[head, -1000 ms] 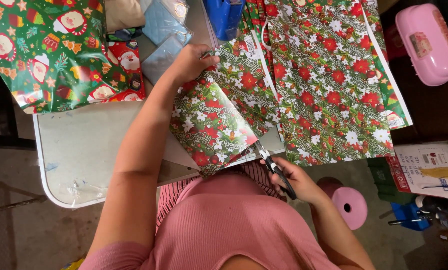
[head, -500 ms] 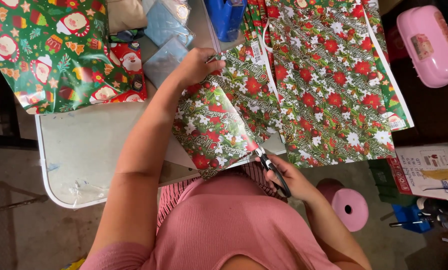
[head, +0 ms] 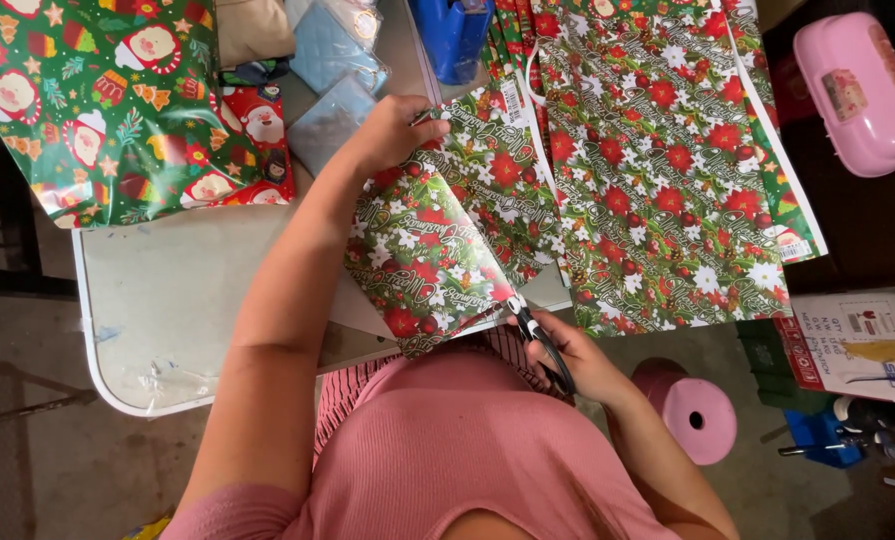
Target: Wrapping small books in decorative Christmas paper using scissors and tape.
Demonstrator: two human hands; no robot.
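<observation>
My left hand (head: 392, 130) grips the far edge of a sheet of green wrapping paper with red flowers (head: 437, 250) and lifts it off the grey table (head: 167, 300). My right hand (head: 577, 360) holds black-handled scissors (head: 537, 335) at the near edge of that sheet, blades at the paper's corner. The sheet is joined to a wider spread of the same flowered paper (head: 667, 160) lying over the table's right side.
Green gift wrap with cartoon figures (head: 87, 100) covers the table's far left, with blue pouches (head: 332, 60) beside it. A pink case (head: 857, 85) lies at the far right. A pink stool (head: 692, 410) and a cardboard box (head: 857, 340) stand on the floor.
The scissors have advanced a little along the near edge of the flowered sheet. My left hand keeps its hold on the far edge.
</observation>
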